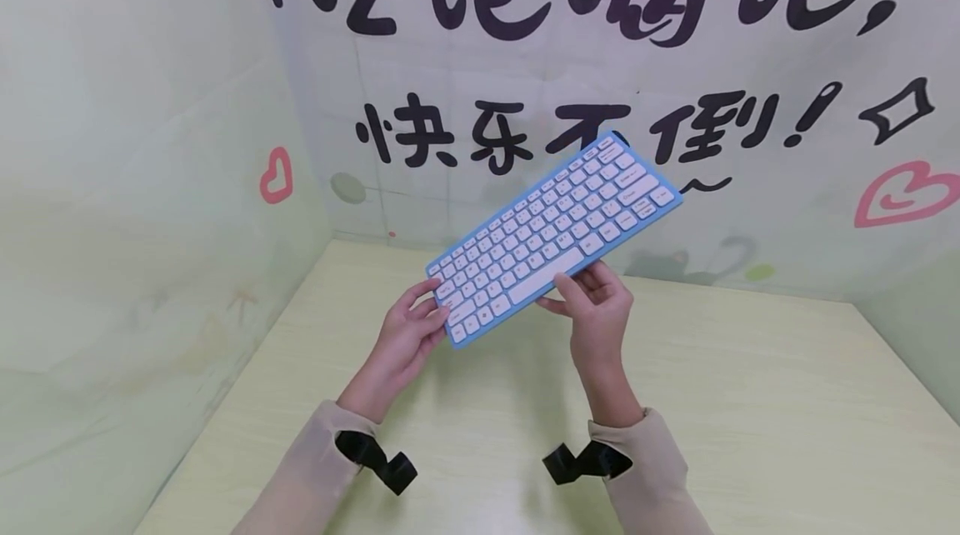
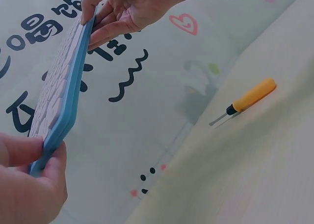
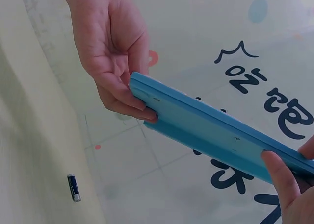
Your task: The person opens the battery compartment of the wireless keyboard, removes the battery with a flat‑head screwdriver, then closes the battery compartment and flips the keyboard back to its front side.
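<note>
A light-blue keyboard [image 1: 551,227] with white keys is held up above the table, tilted so its right end stands higher. My left hand [image 1: 408,331] pinches its lower left end, thumb over the keys side and fingers behind. Along the front edge, right of the middle, my right hand [image 1: 600,318] grips it with the thumb on top and fingers underneath. The right wrist view shows the keyboard's blue underside [image 3: 206,133] with small screw spots. My right hand's fingers partly cover a dark area there.
A screwdriver [image 2: 252,96] with a yellow-orange handle lies on the table in the left wrist view. A dark battery [image 3: 73,187] lies on the table in the right wrist view. Behind the pale table [image 1: 750,402] stands a printed backdrop [image 1: 487,68] with black lettering.
</note>
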Action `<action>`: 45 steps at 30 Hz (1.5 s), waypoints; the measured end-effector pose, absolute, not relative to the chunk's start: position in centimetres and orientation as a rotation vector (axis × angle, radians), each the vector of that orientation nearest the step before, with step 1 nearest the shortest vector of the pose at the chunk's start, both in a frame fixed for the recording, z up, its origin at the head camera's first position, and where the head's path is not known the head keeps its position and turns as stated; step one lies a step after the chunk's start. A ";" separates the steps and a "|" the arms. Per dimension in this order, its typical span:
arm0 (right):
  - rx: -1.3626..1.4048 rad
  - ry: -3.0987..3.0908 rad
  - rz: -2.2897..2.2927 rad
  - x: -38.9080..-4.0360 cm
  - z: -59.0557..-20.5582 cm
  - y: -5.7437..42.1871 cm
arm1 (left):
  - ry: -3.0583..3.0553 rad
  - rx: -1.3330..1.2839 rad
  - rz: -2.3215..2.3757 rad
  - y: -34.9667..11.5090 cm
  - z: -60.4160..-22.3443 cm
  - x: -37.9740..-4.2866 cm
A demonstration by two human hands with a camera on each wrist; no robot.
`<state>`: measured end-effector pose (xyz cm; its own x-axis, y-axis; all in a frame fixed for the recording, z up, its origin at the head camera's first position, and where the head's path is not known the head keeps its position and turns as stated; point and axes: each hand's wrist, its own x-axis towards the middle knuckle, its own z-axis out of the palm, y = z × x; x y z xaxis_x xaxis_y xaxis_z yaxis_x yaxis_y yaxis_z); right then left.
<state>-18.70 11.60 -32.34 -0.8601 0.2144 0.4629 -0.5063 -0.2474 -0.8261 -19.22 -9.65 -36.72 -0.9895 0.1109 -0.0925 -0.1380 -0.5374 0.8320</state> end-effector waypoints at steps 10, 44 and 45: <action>0.334 -1.603 2.139 -18.8 -32.5 11.7 | 1.437 -0.101 2.651 -10.2 -36.7 -18.8; 0.126 -1.501 2.273 -19.2 -32.5 15.4 | 1.724 -0.055 2.433 -16.8 -36.9 -18.0; 0.126 -1.504 2.283 -19.2 -32.4 15.4 | 1.734 -0.044 2.428 -17.1 -36.9 -18.0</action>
